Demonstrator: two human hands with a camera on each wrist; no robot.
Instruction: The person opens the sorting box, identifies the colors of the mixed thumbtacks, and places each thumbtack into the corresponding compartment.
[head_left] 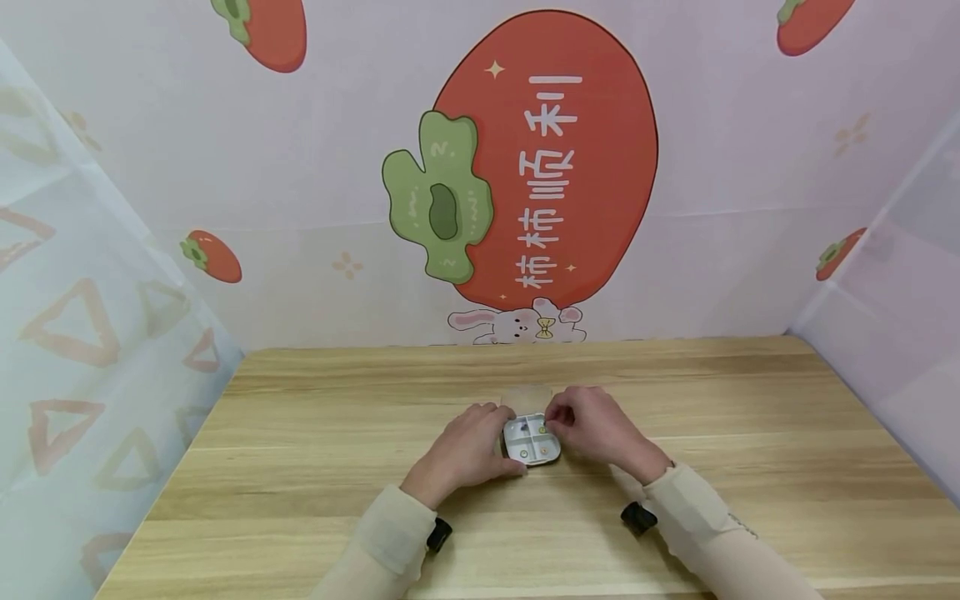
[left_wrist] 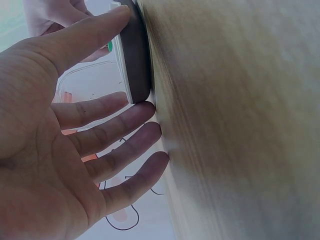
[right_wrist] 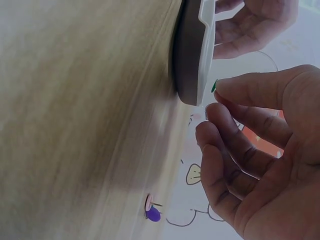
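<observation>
A small pill case [head_left: 546, 457] lies opened on the table, dark outside and white inside, with several compartments. Its clear lid [head_left: 527, 397] is folded back at the far side. Small round items [head_left: 524, 454] sit in the compartments. My left hand [head_left: 468, 446] holds the case from the left, thumb at the near edge and index finger toward the far corner. Above the case's right side, my right hand [head_left: 596, 425] pinches a green thumbtack [right_wrist: 214, 86] between thumb and index finger. The fingers partly hide the tack.
A purple thumbtack [right_wrist: 153, 214] and a pink thumbtack [right_wrist: 148, 202] lie on the wooden table [head_left: 337, 467], right of the case in the right wrist view. Printed cloth [head_left: 712, 167] stands behind the table and along both sides.
</observation>
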